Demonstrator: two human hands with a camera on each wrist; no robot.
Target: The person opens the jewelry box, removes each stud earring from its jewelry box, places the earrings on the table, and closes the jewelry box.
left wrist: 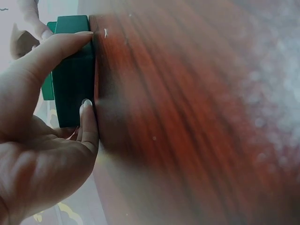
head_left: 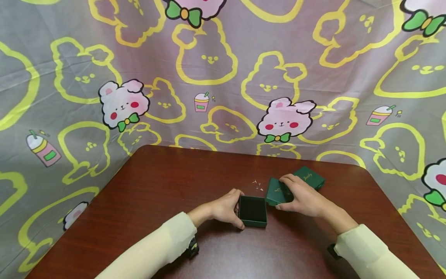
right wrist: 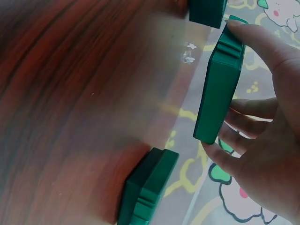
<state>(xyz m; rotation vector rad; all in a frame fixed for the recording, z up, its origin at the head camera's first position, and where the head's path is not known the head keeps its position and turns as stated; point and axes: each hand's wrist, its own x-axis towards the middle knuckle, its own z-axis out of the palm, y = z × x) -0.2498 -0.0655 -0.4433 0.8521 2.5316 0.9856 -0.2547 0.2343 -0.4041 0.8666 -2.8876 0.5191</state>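
Note:
In the head view my left hand (head_left: 224,209) grips a small dark green box base (head_left: 256,224) by its left side. The base sits on the table with its top uncovered, and a black pad (head_left: 252,208) fills it. My right hand (head_left: 302,197) holds a green lid (head_left: 273,190) with gold lettering just right of the base. In the right wrist view the lid (right wrist: 218,89) is pinched between thumb and fingers, clear of the table. Behind the lid, several tiny silvery pieces (head_left: 261,189) lie on the tabletop.
A second green box (head_left: 313,178) with gold lettering, covered, rests behind my right hand. The reddish-brown wooden table (head_left: 167,178) has rounded far corners. A patterned cloth (head_left: 223,46) hangs around its back and sides.

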